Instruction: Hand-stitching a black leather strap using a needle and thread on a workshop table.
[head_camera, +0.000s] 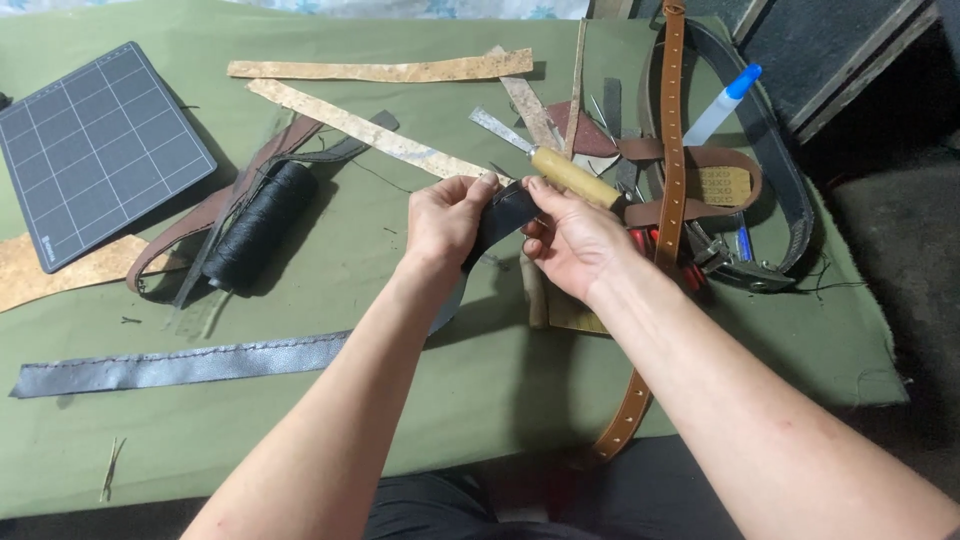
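Note:
My left hand (447, 222) and my right hand (570, 240) meet over the middle of the green cloth (480, 380). Both pinch a small piece of black leather (503, 215) held between them, left fingers on its upper left edge, right fingers on its right side. Just beyond my right hand lies a tool with a pale wooden handle (572, 178) and a flat metal blade pointing left.
A spool of black thread (262, 225) lies left of my hands, a dark gridded cutting mat (95, 150) further left. Cork strips (380, 70), a grey leather strap (180, 365), brown belts (672, 150), a black belt and a glue bottle (722, 105) surround the hands.

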